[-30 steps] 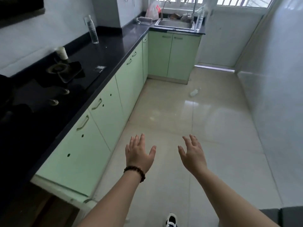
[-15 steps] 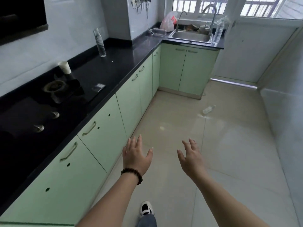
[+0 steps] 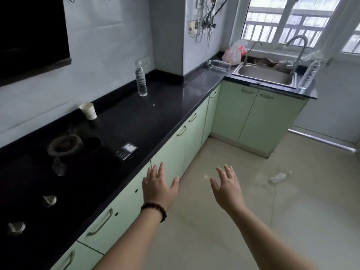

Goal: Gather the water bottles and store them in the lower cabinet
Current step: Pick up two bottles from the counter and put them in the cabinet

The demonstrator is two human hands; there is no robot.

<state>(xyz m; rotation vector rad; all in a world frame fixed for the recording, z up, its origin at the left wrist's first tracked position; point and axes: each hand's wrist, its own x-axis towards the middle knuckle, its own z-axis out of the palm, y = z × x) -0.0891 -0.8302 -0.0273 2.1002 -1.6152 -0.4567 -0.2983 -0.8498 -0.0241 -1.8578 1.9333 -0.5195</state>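
A clear water bottle (image 3: 141, 79) stands upright on the black counter by the wall. Another bottle (image 3: 221, 65) lies on its side in the counter's far corner. A third bottle (image 3: 310, 74) stands at the right of the sink. One more bottle (image 3: 280, 176) lies on the floor tiles. Pale green lower cabinet doors (image 3: 171, 152) run under the counter, all closed. My left hand (image 3: 158, 187), with a bead bracelet on the wrist, is open in front of a cabinet door. My right hand (image 3: 227, 189) is open over the floor. Neither touches anything.
The black countertop (image 3: 155, 121) carries a paper cup (image 3: 88, 111), a gas hob (image 3: 64, 147) with knobs, and a small dark device (image 3: 126, 151). A steel sink (image 3: 266, 75) with a tap and a red-and-white plastic bag (image 3: 234, 52) sit under the window. Cables hang on the wall.
The view has moved forward along the counter and tilted up, so the sink and bottles are nearer. Both hands stay open and spread in front of me.
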